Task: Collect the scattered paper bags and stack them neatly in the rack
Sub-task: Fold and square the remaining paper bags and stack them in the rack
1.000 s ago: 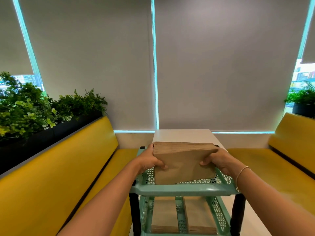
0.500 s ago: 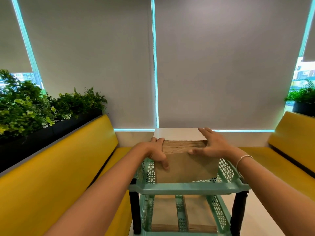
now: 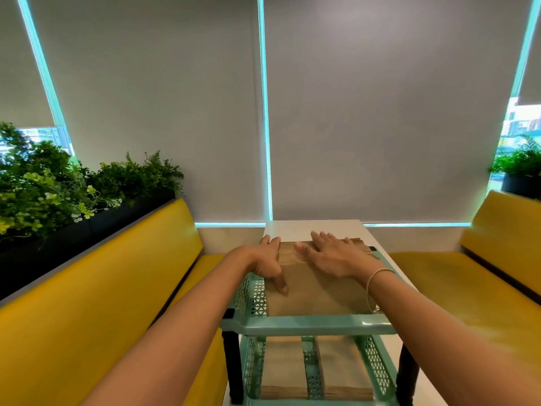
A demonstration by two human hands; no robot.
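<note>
A thick bundle of brown paper bags (image 3: 319, 297) stands upright in the top tier of the mint-green rack (image 3: 307, 325). My left hand (image 3: 265, 262) grips the bundle's left end, thumb on its front face and fingers over the top edge. My right hand (image 3: 330, 254) lies flat on the bags' top edges with straight fingers, slightly blurred. More brown bags (image 3: 287, 373) lie in two piles on the lower tier.
The rack stands at the near end of a white table (image 3: 313, 228). Yellow bench seats flank it on the left (image 3: 102, 288) and right (image 3: 468, 276). A planter of green foliage (image 3: 58, 189) runs behind the left bench. Grey blinds cover the windows.
The bundle has sunk lower into the top tier. My right hand left its grip on the bundle's right end and moved onto the top edges, then slid left. The left hand kept its hold.
</note>
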